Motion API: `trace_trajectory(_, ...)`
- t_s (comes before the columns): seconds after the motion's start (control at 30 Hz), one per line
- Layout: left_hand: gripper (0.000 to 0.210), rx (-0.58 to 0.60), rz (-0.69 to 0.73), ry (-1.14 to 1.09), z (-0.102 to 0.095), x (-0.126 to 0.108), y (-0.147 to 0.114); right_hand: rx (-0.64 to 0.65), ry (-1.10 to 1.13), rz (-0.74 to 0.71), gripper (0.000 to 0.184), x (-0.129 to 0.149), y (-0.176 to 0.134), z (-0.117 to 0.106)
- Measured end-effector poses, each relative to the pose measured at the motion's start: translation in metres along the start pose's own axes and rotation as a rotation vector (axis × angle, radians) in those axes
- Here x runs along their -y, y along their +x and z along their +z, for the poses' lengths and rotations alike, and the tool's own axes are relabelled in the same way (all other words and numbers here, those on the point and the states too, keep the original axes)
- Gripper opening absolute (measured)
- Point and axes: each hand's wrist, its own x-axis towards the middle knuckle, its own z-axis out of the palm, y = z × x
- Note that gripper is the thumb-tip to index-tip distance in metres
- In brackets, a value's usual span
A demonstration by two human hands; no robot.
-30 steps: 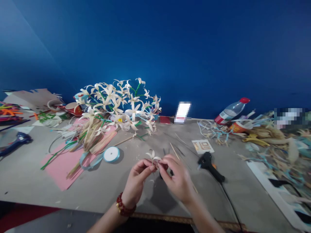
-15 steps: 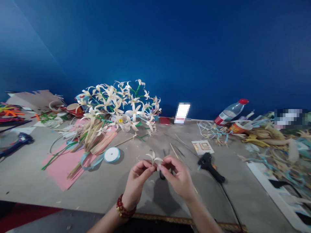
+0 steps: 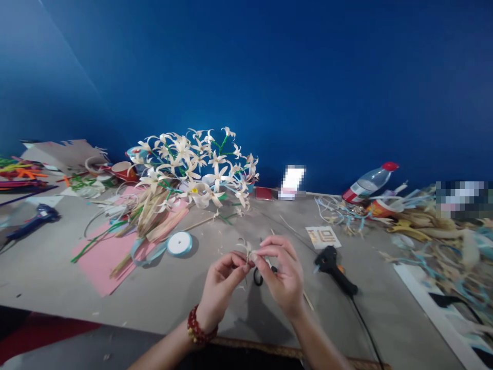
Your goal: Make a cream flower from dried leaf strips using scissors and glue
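Observation:
A small cream-white artificial flower [image 3: 245, 247] with narrow curled petals is held over the table. My left hand [image 3: 221, 282], with a red bead bracelet on its wrist, pinches the flower low down near its stem. From the other side, my right hand [image 3: 283, 272] has thumb and fingertips closed on one of the flower's petals. Partly hidden behind the right hand lie black-handled scissors [image 3: 258, 276]. A large bunch of finished white flowers [image 3: 200, 167] on green stems stands behind the hands.
A black glue gun [image 3: 335, 267] with its cord lies to the right, a blue glue gun [image 3: 36, 221] far left. A blue ribbon spool [image 3: 179, 244] rests beside pink paper [image 3: 96, 262]. A tilted plastic bottle [image 3: 370, 182] stands at the back right among husks and cords.
My right fingers have shifted left onto the petal, closer to the flower's middle, and the upper fingers have lifted. The view has turned slightly, moving the table items a little.

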Motion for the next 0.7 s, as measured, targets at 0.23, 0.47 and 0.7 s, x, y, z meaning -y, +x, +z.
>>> trace_trajectory(0.23,0.020,0.013,0.013,0.036,-0.0018,0.0016,-0.0002,-0.024,-0.073,-0.083,0.011,-0.0029,-0.0016,0.0004)
trace_trajectory(0.47,0.018,0.024,0.008,0.028,-0.0020,0.0036,0.0013,-0.027,-0.113,-0.147,0.015,-0.0032,-0.0010,0.0015)
trace_trajectory(0.7,0.018,0.011,-0.021,-0.006,-0.0023,0.0033,-0.0002,-0.032,-0.134,-0.188,0.017,-0.0029,-0.0002,0.0038)
